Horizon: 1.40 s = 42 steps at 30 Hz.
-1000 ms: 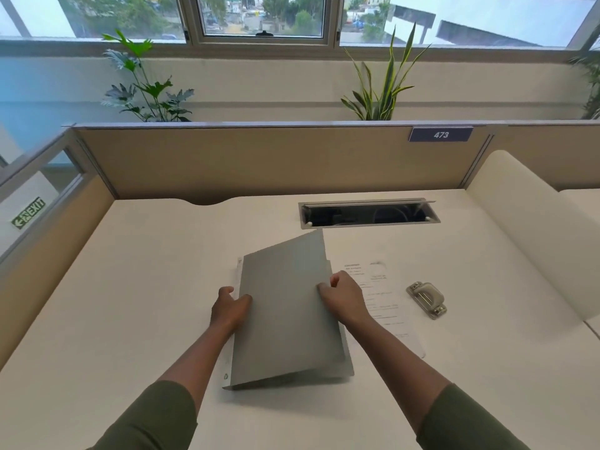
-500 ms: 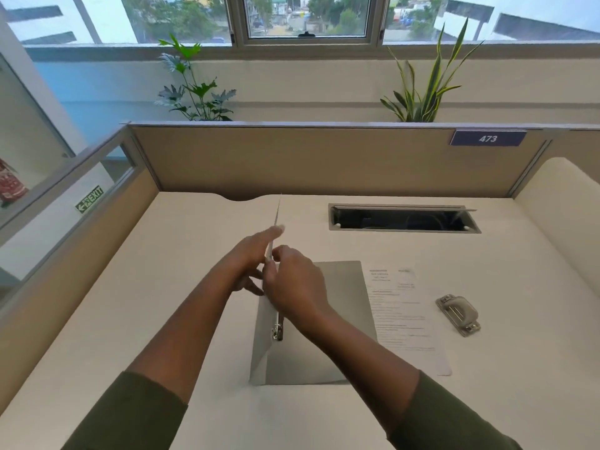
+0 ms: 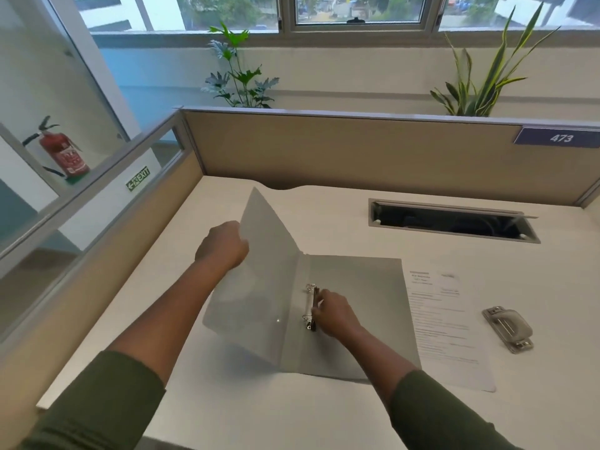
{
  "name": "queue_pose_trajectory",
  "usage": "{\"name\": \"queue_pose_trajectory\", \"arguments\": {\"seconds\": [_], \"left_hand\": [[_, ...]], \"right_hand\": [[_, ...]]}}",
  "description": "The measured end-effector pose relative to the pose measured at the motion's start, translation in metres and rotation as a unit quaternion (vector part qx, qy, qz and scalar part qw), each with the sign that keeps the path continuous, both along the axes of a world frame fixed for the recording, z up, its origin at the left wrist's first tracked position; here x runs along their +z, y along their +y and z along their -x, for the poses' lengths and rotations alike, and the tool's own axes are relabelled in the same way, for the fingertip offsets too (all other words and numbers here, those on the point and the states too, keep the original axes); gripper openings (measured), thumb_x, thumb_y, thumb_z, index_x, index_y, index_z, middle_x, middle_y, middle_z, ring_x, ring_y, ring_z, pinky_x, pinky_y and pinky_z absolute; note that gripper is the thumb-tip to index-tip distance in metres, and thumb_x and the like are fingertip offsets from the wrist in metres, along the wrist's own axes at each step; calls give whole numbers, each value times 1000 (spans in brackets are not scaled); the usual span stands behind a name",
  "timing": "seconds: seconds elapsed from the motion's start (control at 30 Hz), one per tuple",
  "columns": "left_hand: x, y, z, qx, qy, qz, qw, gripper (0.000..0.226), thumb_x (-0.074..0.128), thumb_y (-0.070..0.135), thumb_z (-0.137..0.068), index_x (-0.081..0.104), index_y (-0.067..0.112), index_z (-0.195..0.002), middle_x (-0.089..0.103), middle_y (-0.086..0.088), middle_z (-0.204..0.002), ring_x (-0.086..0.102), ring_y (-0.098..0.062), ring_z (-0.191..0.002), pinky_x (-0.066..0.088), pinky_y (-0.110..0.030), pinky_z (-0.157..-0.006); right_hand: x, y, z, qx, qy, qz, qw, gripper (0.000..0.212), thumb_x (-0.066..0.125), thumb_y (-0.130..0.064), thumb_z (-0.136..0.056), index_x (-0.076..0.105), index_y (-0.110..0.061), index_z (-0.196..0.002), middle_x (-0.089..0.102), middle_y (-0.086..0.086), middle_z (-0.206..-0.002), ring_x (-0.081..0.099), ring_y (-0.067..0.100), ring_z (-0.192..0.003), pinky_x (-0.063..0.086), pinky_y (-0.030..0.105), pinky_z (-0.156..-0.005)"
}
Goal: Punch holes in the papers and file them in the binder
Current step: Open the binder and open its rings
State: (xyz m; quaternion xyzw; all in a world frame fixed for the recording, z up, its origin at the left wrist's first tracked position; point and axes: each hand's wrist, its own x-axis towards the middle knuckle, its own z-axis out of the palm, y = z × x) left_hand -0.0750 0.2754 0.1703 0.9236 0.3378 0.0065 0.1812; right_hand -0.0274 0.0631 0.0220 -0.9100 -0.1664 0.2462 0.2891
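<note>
A grey ring binder (image 3: pixel 357 306) lies open on the white desk (image 3: pixel 324 414). Its front cover (image 3: pixel 263 274) is swung left and still raised off the desk. My left hand (image 3: pixel 224 246) grips the cover's outer edge. My right hand (image 3: pixel 334 315) rests inside the binder with its fingers on the metal ring mechanism (image 3: pixel 310 306). A printed paper sheet (image 3: pixel 448 323) lies flat just right of the binder, partly under its back cover. A grey metal hole punch (image 3: pixel 508 328) sits right of the paper.
A cable hatch (image 3: pixel 451 220) is open in the desk at the back right. Beige partition walls (image 3: pixel 341 151) close the back and left sides. Plants stand behind the partition. A fire extinguisher (image 3: pixel 63 154) shows beyond the glass at the left.
The binder went from nearly closed to open. My left hand swung the front cover up and over to the left. My right hand let go of the cover and moved down to the rings.
</note>
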Motion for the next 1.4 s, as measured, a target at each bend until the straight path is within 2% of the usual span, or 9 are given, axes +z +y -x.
{"name": "queue_pose_trajectory", "arguments": {"seconds": [0.17, 0.33, 0.5, 0.63, 0.7, 0.8, 1.0, 1.27, 1.4], "left_hand": [[-34, 31, 17, -7, 71, -149, 986, 52, 58, 38, -92, 38, 6, -128, 56, -19, -123, 58, -39, -109, 43, -41, -78], [-90, 35, 31, -81, 72, -274, 956, 65, 58, 20, -89, 30, 5, -146, 32, -23, -150, 27, -37, -142, 27, -50, -111], [-142, -2, 36, -267, 40, -223, 937, 63, 53, -8, -73, 52, 4, -135, 48, -21, -143, 44, -35, -135, 36, -45, -109], [-177, -32, 31, -399, 59, -217, 889, 65, 79, -5, -43, 73, 10, -106, 71, -12, -113, 68, -26, -107, 55, -37, -86], [-187, -44, 25, -429, 78, -211, 875, 57, 83, 5, -45, 74, 14, -101, 73, -8, -109, 69, -23, -105, 55, -35, -86], [-197, -53, 18, -421, 93, -201, 879, 45, 75, 35, -68, 71, 15, -108, 70, -9, -116, 64, -25, -114, 51, -40, -95], [-205, -61, 11, -348, 105, -168, 916, 87, 4, 57, -83, 30, 7, -149, 22, -17, -159, 17, -32, -148, 7, -47, -120], [-223, -58, 6, -349, 101, -160, 918, 77, 5, 52, -90, 35, 10, -148, 34, -15, -154, 22, -41, -145, 10, -59, -117], [-233, -57, 6, -361, 117, -137, 915, 62, 28, 44, -91, 60, 7, -129, 59, -17, -133, 51, -41, -127, 33, -64, -104]], "right_hand": [[-24, -2, 0, 19, 39, 14, 999, 31, 62, -30, -85, 60, -14, -112, 67, 8, -113, 59, 26, -109, 47, 34, -84], [-33, -2, 1, 29, 32, 9, 999, 22, 57, -24, -87, 61, -17, -108, 69, 7, -109, 61, 27, -106, 45, 31, -80], [-38, -5, 3, 22, 26, -15, 999, 17, 57, -24, -87, 67, -22, -101, 70, 1, -95, 62, 20, -92, 46, 31, -78], [-41, -7, 4, 20, 18, -26, 999, 17, 58, -26, -89, 68, -22, -102, 70, 1, -95, 56, 13, -83, 39, 25, -71], [-43, -7, 2, 19, 21, -32, 999, 18, 58, -25, -89, 68, -21, -103, 69, 0, -92, 55, 13, -82, 38, 24, -71], [-44, -6, 0, 27, 20, -34, 999, 18, 57, -23, -88, 68, -20, -103, 62, -5, -86, 55, 13, -81, 37, 21, -65], [-51, -5, -6, 31, 40, -24, 998, 4, 59, -29, -87, 59, -32, -89, 65, -5, -89, 59, 16, -86, 45, 29, -76], [-57, -8, -13, 34, 57, -54, 996, 4, 62, -30, -87, 62, -26, -86, 66, -6, -86, 58, 9, -79, 42, 21, -72], [-60, -8, -13, 40, 48, -63, 996, 5, 61, -26, -87, 62, -22, -87, 60, -12, -75, 54, 8, -72, 40, 20, -68]]}}
